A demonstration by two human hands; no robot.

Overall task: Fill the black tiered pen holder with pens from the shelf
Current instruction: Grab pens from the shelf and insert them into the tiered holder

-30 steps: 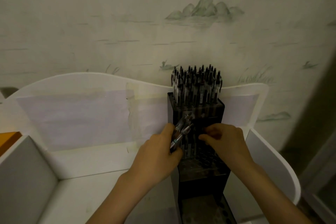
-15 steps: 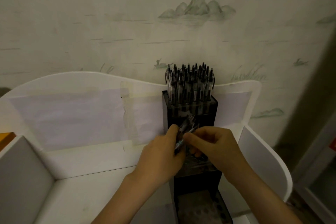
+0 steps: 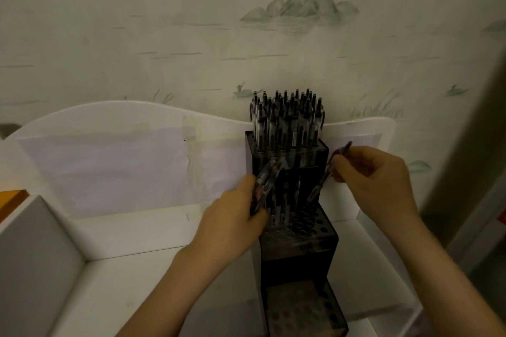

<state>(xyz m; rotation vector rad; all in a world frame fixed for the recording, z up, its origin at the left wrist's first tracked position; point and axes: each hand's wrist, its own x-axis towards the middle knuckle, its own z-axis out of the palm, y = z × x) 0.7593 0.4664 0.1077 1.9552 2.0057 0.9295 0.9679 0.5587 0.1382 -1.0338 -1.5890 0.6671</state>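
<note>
The black tiered pen holder [image 3: 298, 254] stands on the white shelf. Its top tier is packed with upright pens [image 3: 287, 120]. A few pens stand at the back left of the middle tier, whose other holes show empty; the bottom tier holds none. My left hand [image 3: 232, 219] grips a bundle of pens [image 3: 264, 186] against the holder's left side. My right hand [image 3: 375, 180] pinches a single pen [image 3: 328, 169], tilted with its tip down over the right part of the middle tier.
The white shelf [image 3: 137, 230] has a curved back panel with taped paper [image 3: 115, 167] and white side walls. An orange object [image 3: 11, 200] sits at the far left edge. Painted wallpaper rises behind.
My right hand has drawn one pen out of the bundle and moved it right and up, away from my left hand. The left hand keeps the bundle beside the holder.
</note>
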